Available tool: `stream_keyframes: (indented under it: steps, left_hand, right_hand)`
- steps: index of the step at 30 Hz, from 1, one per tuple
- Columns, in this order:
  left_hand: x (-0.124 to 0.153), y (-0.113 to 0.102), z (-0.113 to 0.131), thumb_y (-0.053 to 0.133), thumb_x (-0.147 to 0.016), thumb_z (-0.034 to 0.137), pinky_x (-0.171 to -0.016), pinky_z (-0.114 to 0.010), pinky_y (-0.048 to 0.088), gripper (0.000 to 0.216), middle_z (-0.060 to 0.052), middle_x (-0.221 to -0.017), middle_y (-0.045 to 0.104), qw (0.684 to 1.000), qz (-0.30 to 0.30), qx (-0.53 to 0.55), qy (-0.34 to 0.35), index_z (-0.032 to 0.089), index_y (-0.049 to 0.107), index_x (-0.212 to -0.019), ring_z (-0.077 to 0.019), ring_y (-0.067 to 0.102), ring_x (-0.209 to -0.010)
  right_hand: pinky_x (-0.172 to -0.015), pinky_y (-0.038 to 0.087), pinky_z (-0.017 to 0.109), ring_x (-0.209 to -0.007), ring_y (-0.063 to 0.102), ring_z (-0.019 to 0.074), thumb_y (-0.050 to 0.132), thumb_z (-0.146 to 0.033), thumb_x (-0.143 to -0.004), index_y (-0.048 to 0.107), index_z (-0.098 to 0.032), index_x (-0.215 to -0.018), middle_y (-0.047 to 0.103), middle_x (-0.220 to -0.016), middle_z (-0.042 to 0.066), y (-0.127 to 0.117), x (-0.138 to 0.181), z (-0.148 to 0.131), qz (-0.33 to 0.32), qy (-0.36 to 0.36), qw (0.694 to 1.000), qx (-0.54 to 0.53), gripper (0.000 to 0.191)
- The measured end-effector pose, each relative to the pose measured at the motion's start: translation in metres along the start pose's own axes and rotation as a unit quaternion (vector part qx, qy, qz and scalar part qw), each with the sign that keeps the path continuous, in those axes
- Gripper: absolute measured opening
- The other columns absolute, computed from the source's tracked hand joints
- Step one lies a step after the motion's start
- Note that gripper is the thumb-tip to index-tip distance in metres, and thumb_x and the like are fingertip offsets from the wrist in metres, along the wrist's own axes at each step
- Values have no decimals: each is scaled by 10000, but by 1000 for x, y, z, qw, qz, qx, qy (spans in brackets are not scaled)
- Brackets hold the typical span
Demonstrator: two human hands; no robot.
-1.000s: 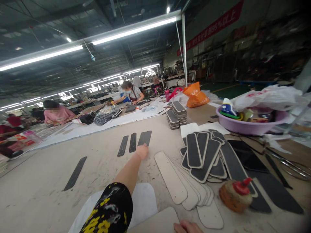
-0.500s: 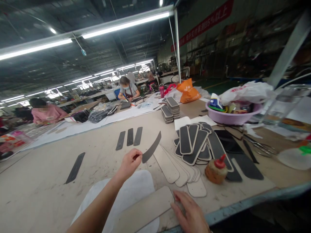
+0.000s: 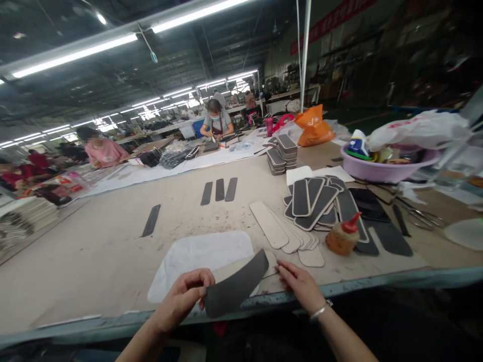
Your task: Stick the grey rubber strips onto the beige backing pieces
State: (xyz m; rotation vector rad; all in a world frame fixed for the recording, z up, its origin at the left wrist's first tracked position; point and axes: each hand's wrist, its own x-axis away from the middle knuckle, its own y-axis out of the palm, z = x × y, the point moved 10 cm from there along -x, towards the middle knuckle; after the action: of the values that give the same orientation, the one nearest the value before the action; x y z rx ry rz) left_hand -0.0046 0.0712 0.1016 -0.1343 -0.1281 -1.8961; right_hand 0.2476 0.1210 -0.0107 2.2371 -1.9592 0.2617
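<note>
My left hand (image 3: pixel 188 294) pinches one end of a dark grey strip (image 3: pixel 236 289), which slants up to the right over a beige panel (image 3: pixel 270 264). That panel lies on a white cloth (image 3: pixel 204 249) at the table's near edge, mostly hidden by the strip. At the panel's right end, my right hand (image 3: pixel 302 284) has its thumb and fingers closed on the edge. Beyond it are a fan of beige panels (image 3: pixel 269 226) and a pile of dark panels with pale borders (image 3: pixel 301 198).
A bottle with a red nozzle (image 3: pixel 343 236) stands right of the fanned panels. Several dark strips (image 3: pixel 220 189) lie farther back. A purple basin (image 3: pixel 381 168), scissors (image 3: pixel 418 213) and stacked panels (image 3: pixel 287 151) are around the right side. A co-worker (image 3: pixel 217 123) sits across the table.
My left hand has brought the dark strip from the table's middle down over the beige panel. My right hand has closed at the panel's end. The view has shifted left and down.
</note>
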Motion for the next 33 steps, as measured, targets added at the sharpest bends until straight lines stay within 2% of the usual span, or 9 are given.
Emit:
stream_keyframes:
  steps: [4, 10, 14, 16, 18, 21, 24, 28, 33]
  left_hand:
    - [17, 5, 3, 649, -738, 348, -456, -173, 319, 280, -20, -742, 465, 997, -3, 74, 9, 121, 489, -704, -64, 405, -524]
    - [32, 13, 16, 637, -739, 324, -445, -186, 314, 259, -19, -719, 459, 992, -27, 118, 18, 128, 475, -688, -64, 401, -493]
    - [35, 7, 14, 636, -733, 328, -455, -186, 314, 266, -15, -710, 466, 994, -16, 111, 13, 127, 470, -682, -61, 401, -490]
    - [35, 0, 5, 638, -727, 330, -447, -176, 297, 262, -13, -723, 473, 994, 0, 106, -4, 126, 476, -698, -51, 391, -483]
    - [35, -8, -5, 637, -722, 320, -445, -169, 283, 251, -9, -731, 477, 994, 23, 101, -25, 123, 482, -714, -41, 378, -478]
    - [36, -19, -17, 625, -724, 299, -459, -167, 277, 230, 0, -712, 471, 992, 53, 105, -44, 120, 481, -712, -35, 367, -481]
    - [37, -22, -22, 623, -725, 299, -452, -166, 275, 227, -3, -720, 477, 991, 46, 117, -46, 119, 485, -716, -37, 376, -481]
    - [39, -19, -19, 632, -719, 289, -430, -166, 285, 221, -8, -721, 482, 989, 12, 142, -38, 122, 487, -714, -44, 395, -468]
    - [47, -10, 5, 634, -721, 260, -426, -174, 304, 208, -8, -699, 473, 988, -5, 155, -18, 125, 482, -677, -52, 406, -462]
  right_hand:
    - [-505, 434, 257, -581, 530, 129, 553, -553, -742, 612, -165, -1093, 651, -936, 66, 10, 3, 8, -49, 16, 999, -1, 526]
    - [-501, 422, 232, -621, 533, 122, 538, -595, -756, 622, -163, -1059, 631, -983, 75, 43, 14, 10, -127, 45, 990, -45, 535]
    - [-462, 356, 186, -504, 456, 70, 545, -572, -775, 643, -141, -837, 599, -703, 12, 60, 22, 3, -180, 55, 980, -68, 446]
    - [-458, 349, 182, -484, 435, 62, 587, -549, -756, 627, -139, -763, 566, -641, -8, 55, 21, 1, -166, 50, 982, -70, 412]
    - [-458, 368, 186, -506, 450, 73, 628, -528, -729, 624, -144, -750, 580, -673, -1, 43, 18, 1, -131, 49, 987, -76, 385]
    - [-489, 432, 199, -577, 510, 100, 679, -485, -704, 643, -158, -863, 628, -808, 33, 30, 14, 7, -90, 77, 985, -126, 366]
    - [-618, 502, 215, -706, 581, 117, 711, -428, -707, 629, -167, -1015, 632, -998, 82, 32, 13, 12, -85, 120, 964, -220, 412]
    - [-680, 513, 207, -781, 600, 120, 706, -409, -731, 631, -157, -1021, 614, -1064, 104, 48, 12, 8, -111, 130, 949, -265, 392]
    - [-598, 506, 210, -740, 577, 118, 718, -423, -707, 625, -170, -1059, 602, -1077, 91, 52, 6, 9, -97, 99, 971, -195, 443]
